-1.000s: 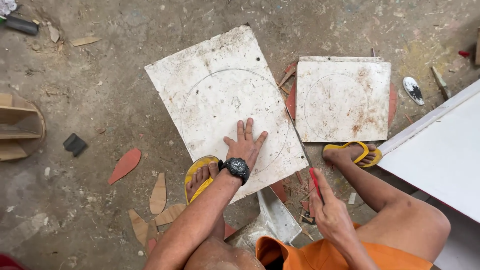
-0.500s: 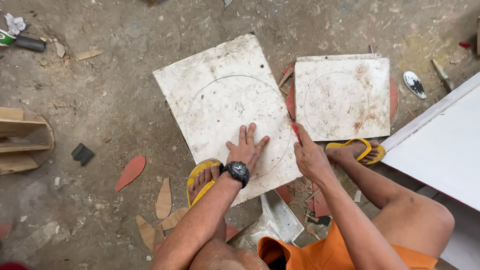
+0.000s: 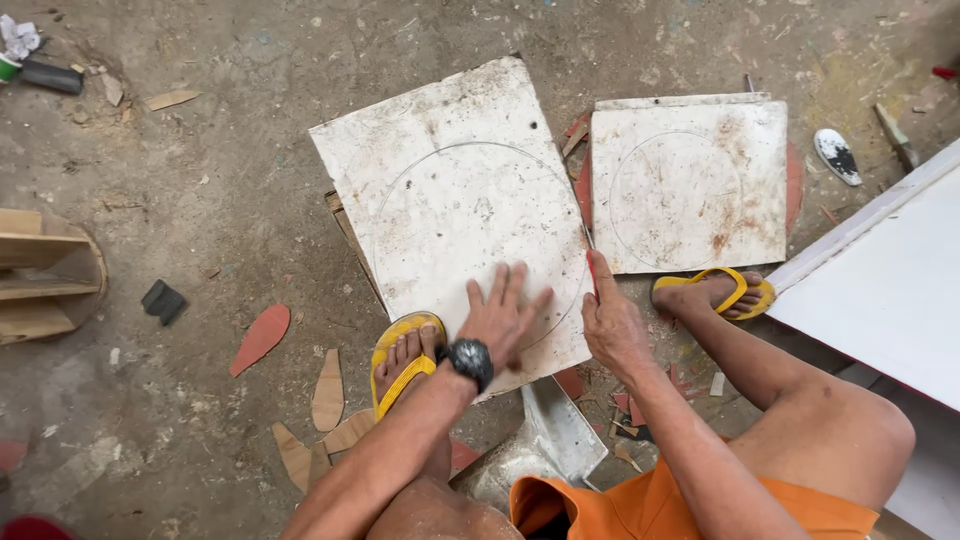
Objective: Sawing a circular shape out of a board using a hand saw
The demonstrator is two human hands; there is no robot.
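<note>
Left hand [image 3: 505, 320] lies flat, fingers spread and released, palm down on the near right part of the big white board [image 3: 450, 200]; black wristwatch [image 3: 468, 360] on that wrist. The board lies on the dirt floor [image 3: 230, 150], tilted off square, a pencilled circle drawn on its face. Its near edge sits over the left foot's yellow sandal [image 3: 400, 365].

Right hand [image 3: 615, 325] is clenched around a thin red tool [image 3: 592, 272], fingers grasping it; the tip sits at the board's right edge, close to the circle line. Can't tell what kind of tool it is.

A second, smaller white board [image 3: 690, 185], also marked with a circle, lies just beside the first on its right. The other yellow sandal [image 3: 715, 292] is at that board's near edge. Reddish wood offcuts [image 3: 262, 338] are scattered on the floor to the left, and a white panel [image 3: 890, 290] is at the right edge of the view.
</note>
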